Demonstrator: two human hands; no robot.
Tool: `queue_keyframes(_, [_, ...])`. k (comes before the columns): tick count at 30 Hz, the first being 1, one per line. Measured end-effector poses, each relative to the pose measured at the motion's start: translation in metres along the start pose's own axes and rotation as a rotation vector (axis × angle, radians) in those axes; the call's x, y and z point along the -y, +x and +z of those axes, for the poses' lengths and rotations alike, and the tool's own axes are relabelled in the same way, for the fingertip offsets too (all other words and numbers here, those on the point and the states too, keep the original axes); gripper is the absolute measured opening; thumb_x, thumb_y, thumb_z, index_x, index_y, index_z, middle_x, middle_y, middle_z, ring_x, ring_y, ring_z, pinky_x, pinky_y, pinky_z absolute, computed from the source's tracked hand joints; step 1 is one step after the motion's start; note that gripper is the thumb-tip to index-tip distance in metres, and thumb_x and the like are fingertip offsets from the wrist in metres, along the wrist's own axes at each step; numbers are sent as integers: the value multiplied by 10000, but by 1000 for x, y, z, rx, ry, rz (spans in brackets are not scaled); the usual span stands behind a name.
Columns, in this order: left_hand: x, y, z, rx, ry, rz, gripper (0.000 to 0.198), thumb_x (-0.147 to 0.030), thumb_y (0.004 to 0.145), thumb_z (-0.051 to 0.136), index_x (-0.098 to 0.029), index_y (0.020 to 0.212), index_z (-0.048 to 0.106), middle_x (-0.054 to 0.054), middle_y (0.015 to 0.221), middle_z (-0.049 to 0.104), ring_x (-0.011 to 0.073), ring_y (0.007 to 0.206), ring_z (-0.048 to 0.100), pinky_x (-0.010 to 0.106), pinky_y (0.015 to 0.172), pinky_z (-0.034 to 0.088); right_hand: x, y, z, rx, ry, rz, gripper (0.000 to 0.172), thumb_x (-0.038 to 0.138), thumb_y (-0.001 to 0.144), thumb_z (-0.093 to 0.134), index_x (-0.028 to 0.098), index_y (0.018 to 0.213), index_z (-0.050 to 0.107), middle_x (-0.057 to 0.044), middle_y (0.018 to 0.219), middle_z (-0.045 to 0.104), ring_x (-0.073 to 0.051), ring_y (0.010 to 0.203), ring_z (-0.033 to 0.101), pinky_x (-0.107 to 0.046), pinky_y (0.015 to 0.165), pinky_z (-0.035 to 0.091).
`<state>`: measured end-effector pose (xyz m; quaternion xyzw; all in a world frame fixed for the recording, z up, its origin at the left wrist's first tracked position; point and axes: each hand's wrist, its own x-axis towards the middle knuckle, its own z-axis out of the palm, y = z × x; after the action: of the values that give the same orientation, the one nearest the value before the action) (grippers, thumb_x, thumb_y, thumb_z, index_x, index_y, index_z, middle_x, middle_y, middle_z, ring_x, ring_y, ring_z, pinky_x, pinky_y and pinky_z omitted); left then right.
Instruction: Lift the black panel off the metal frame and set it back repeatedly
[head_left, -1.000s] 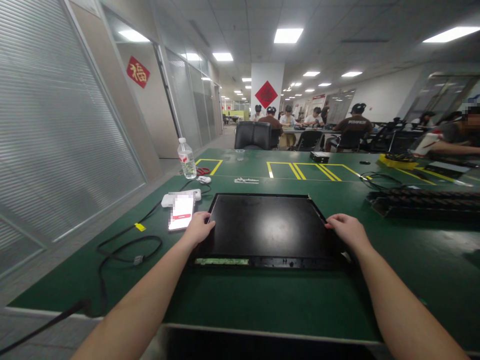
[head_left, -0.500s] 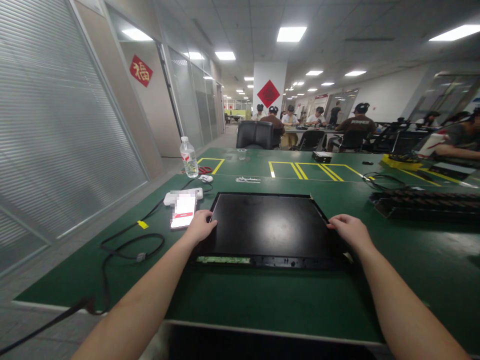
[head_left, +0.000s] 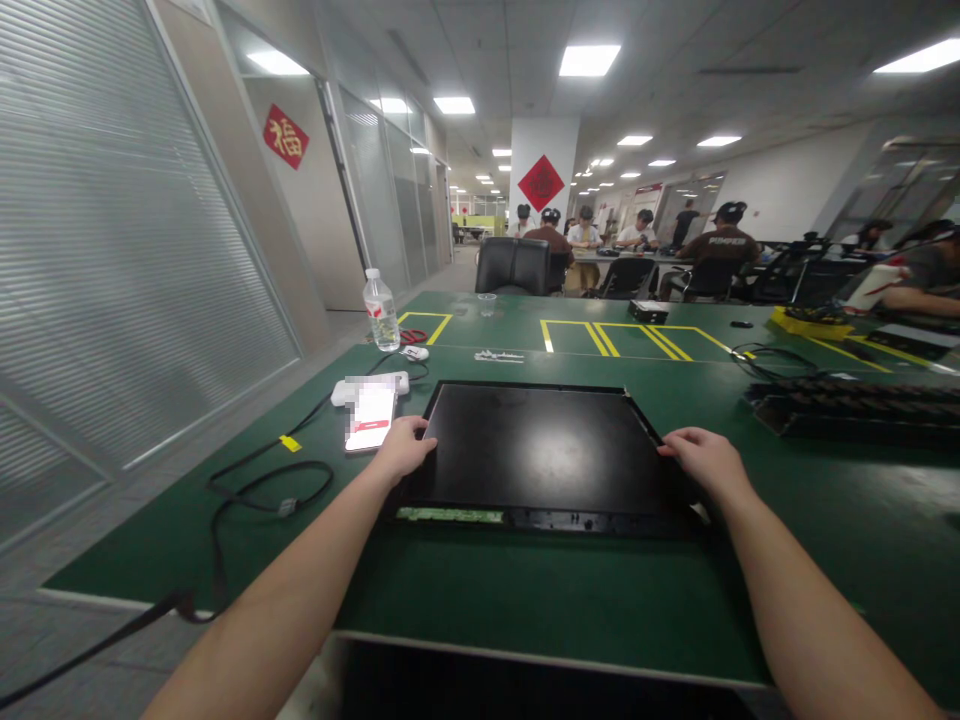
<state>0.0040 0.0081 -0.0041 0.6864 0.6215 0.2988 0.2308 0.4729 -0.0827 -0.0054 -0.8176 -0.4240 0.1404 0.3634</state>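
The left hand (head_left: 405, 450) and right hand (head_left: 706, 462) are pinching opposite side edges of a display panel (head_left: 536, 450), fingers nearly closed. It is lying near the tabletop's (head_left: 570, 590) front edge. They are apparently steadying it; adjusting is calling for even pressure.

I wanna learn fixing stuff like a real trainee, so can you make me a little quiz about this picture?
1. True or false: the left hand and the right hand touch opposite sides of the black panel.
2. Which is nearest the left hand? A) bottle B) phone C) cup
3. What colour is the tape on the green table?

Key: 1. True. 2. B. 3. Yellow.
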Motion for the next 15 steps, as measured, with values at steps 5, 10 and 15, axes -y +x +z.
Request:
queue_keyframes(5, [3,2,2,23,82,38,201,-187,770,651,-125,930,755,106,1001,746,289,1036,669,354,910,504,1,-1,0,-2,9,11,241,383,720,590,218,805,744,-71,808,777,-240,760,651,-327,654,429])
queue_keyframes(10, [5,5,4,13,226,55,293,-205,810,628,-95,1053,748,154,1193,709,296,1189,620,356,1025,465,1,-2,0,9,8,14,242,386,728,587,219,814,740,-65,815,780,-238,761,659,-325,641,420])
queue_keyframes(15, [0,1,5,13,394,100,388,-208,841,608,-61,1181,723,214,1334,638,310,1304,562,379,1124,402,2,-3,1,-7,-8,-7,225,377,721,580,221,786,730,-65,773,772,-246,783,671,-323,639,420])
